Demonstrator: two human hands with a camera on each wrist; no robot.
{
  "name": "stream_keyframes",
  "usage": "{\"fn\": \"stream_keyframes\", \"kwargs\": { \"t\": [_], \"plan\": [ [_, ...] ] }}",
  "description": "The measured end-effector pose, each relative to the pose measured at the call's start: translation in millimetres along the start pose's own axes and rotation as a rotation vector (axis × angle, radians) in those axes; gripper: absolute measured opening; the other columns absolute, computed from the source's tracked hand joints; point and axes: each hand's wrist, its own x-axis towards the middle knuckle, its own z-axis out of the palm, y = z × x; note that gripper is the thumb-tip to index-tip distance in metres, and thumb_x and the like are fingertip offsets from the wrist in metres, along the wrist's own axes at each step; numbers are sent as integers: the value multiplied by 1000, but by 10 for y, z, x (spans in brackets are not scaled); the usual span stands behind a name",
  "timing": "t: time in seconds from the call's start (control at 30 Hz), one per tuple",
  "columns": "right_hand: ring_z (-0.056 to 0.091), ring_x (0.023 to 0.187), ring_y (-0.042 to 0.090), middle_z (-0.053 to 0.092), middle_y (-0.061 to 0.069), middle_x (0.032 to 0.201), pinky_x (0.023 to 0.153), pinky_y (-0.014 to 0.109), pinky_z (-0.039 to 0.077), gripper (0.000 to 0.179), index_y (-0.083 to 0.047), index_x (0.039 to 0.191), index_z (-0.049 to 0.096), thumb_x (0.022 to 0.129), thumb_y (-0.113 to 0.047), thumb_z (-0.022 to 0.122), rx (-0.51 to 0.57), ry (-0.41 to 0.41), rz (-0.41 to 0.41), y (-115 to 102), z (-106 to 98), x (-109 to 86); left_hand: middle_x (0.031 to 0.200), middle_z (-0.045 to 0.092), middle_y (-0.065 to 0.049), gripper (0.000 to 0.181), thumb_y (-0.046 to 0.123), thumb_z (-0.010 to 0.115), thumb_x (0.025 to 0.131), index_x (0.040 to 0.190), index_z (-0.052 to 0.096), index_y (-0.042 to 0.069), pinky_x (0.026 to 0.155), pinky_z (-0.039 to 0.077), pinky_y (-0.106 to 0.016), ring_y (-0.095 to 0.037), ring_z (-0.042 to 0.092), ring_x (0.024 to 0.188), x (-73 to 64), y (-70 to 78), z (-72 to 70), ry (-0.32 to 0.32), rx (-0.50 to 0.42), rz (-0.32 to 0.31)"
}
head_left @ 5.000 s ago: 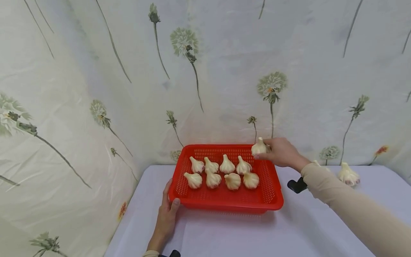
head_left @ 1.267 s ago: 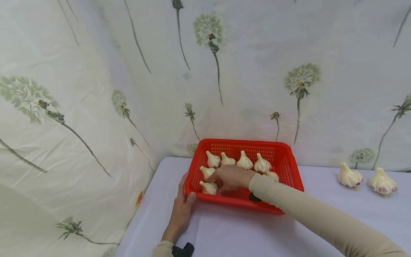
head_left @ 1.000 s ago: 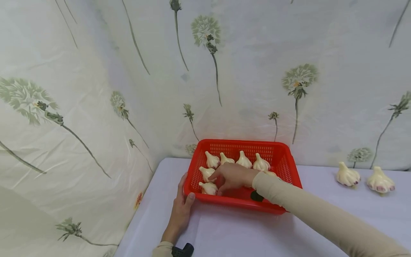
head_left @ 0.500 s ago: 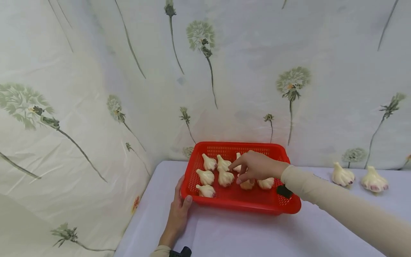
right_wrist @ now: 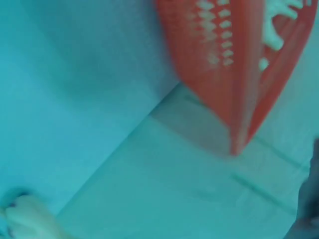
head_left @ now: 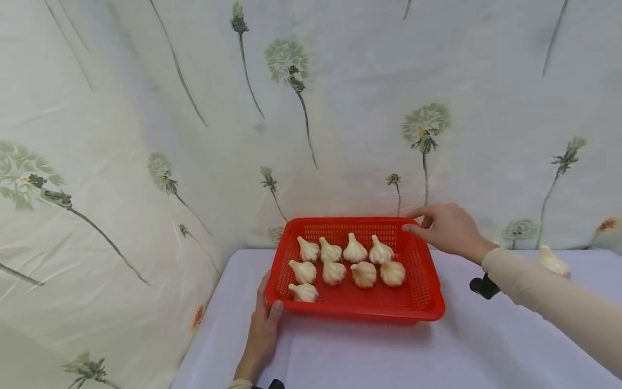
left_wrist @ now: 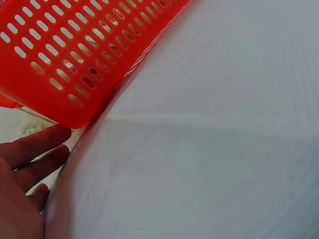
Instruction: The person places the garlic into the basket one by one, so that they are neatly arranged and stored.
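Observation:
A red perforated plastic basket stands on the white-covered table. Inside lie several garlic bulbs in two rows, stems mostly toward the back, plus a lone garlic bulb in the front-left corner. My left hand holds that front-left corner, thumb at the front rim and fingers along the left side; in the left wrist view its fingertips reach the corner's underside. Above the back-right corner, my right hand has thumb and index finger apart with nothing between them. It shows dark at the edge of the right wrist view.
To the right on the table sits a garlic bulb, partly behind the right forearm; the tip of another shows above the sleeve. A flower-printed sheet rises directly behind the basket and along the left side.
Five seconds ago my right hand held a garlic bulb over the back-right corner; that front-left spot then had none. From the front-left bulb, my emptied hand has since moved back and right. Left hand stays.

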Motion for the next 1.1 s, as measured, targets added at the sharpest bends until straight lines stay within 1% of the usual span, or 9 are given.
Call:
{"fn": "stream_keyframes", "kwargs": {
  "t": [0.1,0.2,0.37,0.57,0.67,0.77,0.93,1.07,1.1],
  "plan": [
    [54,59,17,67,4,77,44,30,43,39,-9,112,74,88,-40,71,-45,48,100,213,-61,-129,156,38,6,64,36,52,100,153,19,49,99,49,-53,-27,43,139,-7,11,1,-4,-13,-2],
    [57,71,25,65,16,91,45,31,45,45,-4,114,72,88,-41,70,-85,54,176,413,-85,-259,156,38,7,64,35,52,100,153,19,49,99,50,-51,-26,43,139,-19,2,-3,-4,-19,-8],
    [54,88,39,57,32,105,48,38,49,57,6,120,64,86,-40,71,-161,-14,258,745,-105,-483,156,38,4,64,29,52,101,154,21,45,101,48,-54,-27,44,138,-26,-18,-6,0,-26,1],
    [42,101,51,49,40,109,55,53,50,82,16,125,52,79,-47,77,-188,-144,361,1145,-112,-764,159,34,-1,65,27,52,101,156,19,40,100,49,-52,-31,41,140,-12,24,-18,-29,-49,-17],
    [44,99,54,47,42,111,55,57,47,89,17,126,49,78,-53,76,-169,-185,413,1294,-93,-888,158,34,2,64,29,52,101,155,19,43,101,49,-51,-29,40,140,-12,39,-14,-30,-35,-14],
    [50,92,52,48,42,106,53,56,45,88,15,124,51,78,-56,74,-168,-198,445,1386,-49,-995,157,36,5,63,31,52,101,154,20,46,100,49,-53,-27,42,140,-19,35,4,-12,-13,-7],
    [52,90,50,47,41,102,52,57,42,76,9,124,52,81,-51,72,-168,-136,446,1488,71,-1113,157,35,6,63,34,51,101,153,18,49,100,49,-53,-27,40,141,-16,23,-1,-23,-17,-11],
    [52,90,50,48,42,104,54,62,43,76,8,127,48,83,-49,71,-194,-99,447,1541,146,-1162,156,37,7,63,33,51,101,153,19,49,100,49,-52,-25,43,139,-14,18,0,-19,-26,2],
    [53,89,51,47,43,105,55,64,43,76,7,128,47,83,-49,71,-198,-97,456,1549,161,-1166,156,38,6,63,31,52,101,153,20,47,101,48,-53,-25,44,139,-23,64,-6,-18,-35,5]
  ]
}}
